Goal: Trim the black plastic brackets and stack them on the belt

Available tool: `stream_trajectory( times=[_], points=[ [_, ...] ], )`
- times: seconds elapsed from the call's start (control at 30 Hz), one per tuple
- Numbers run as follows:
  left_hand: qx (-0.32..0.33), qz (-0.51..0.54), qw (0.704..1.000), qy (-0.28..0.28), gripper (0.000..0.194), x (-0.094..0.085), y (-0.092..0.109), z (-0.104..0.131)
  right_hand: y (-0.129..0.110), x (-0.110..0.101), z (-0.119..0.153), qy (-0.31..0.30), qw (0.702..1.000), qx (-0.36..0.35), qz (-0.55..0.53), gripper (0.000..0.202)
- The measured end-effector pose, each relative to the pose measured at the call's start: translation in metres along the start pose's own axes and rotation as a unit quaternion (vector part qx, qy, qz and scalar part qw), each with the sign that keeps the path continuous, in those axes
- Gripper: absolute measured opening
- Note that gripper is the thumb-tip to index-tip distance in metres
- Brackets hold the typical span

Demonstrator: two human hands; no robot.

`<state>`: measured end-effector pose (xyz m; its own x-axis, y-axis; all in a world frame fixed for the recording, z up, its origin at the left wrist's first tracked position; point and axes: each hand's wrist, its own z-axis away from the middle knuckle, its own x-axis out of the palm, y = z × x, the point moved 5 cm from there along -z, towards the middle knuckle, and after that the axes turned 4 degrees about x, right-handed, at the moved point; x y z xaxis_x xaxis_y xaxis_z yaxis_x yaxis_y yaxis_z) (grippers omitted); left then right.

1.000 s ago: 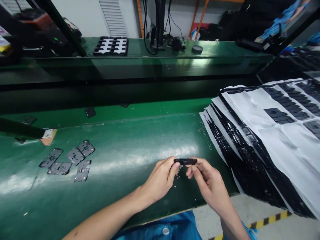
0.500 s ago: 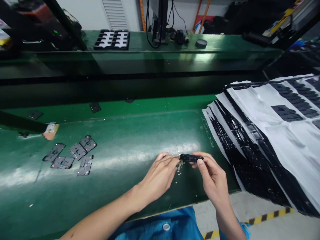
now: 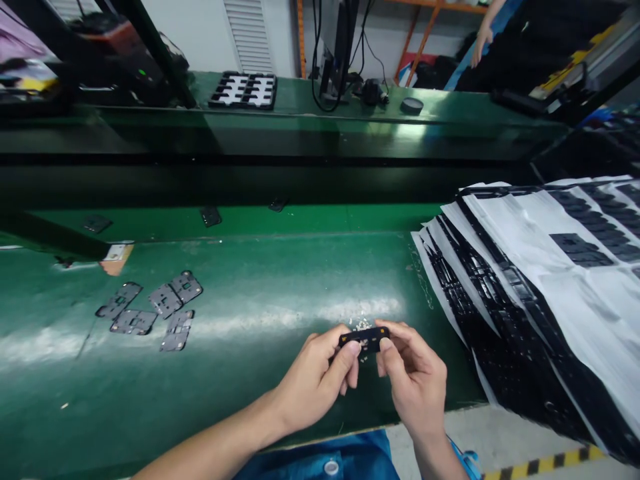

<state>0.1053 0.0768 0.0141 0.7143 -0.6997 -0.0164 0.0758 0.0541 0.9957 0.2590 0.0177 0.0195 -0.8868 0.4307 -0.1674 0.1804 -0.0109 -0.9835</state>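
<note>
Between my hands is a small black plastic plate (image 3: 371, 339) with small orange marks near its ends, held above the green bench. My left hand (image 3: 320, 373) pinches its left end, thumb across the near face. On the other end, my right hand (image 3: 414, 370) grips with thumb and fingers. Tiny pale pieces (image 3: 363, 325) lie scattered on the bench behind and below the plate, partly hidden by it. Off to the left, several similar black plates (image 3: 167, 301) lie flat in a loose group.
Stacked trays of black parts with white sheets (image 3: 520, 287) stand at the right. A few dark plates (image 3: 211, 215) lie along the bench's back strip. On the rear shelf are a black-and-white tray (image 3: 243, 90) and a round dark disc (image 3: 411, 105). Another person's hand (image 3: 483, 41) shows top right.
My left hand has moved from the pale pieces onto the plate's left end. The plate has turned to show its orange-marked face. Another person's arm has come into view behind.
</note>
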Motion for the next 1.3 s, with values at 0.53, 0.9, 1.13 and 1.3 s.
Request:
stream_trajectory(
  times=[0.53, 0.9, 1.13, 1.3],
  points=[
    [0.030, -0.042, 0.999, 0.017, 0.039, -0.001, 0.011, 0.012, 0.003, 0.014, 0.000, -0.008, 0.995, 0.038, -0.087, 0.011],
    [0.029, -0.029, 0.999, 0.017, 0.037, -0.001, 0.010, 0.014, 0.004, 0.015, 0.003, -0.005, 0.994, 0.035, -0.102, 0.013],
    [0.031, -0.045, 0.998, 0.013, 0.034, -0.002, 0.011, 0.015, 0.006, 0.013, 0.003, -0.022, 0.993, 0.043, -0.111, 0.012],
    [0.040, -0.068, 0.997, 0.008, 0.035, -0.002, 0.012, 0.016, 0.009, 0.014, 0.006, -0.012, 0.990, 0.050, -0.131, 0.015]
  ],
)
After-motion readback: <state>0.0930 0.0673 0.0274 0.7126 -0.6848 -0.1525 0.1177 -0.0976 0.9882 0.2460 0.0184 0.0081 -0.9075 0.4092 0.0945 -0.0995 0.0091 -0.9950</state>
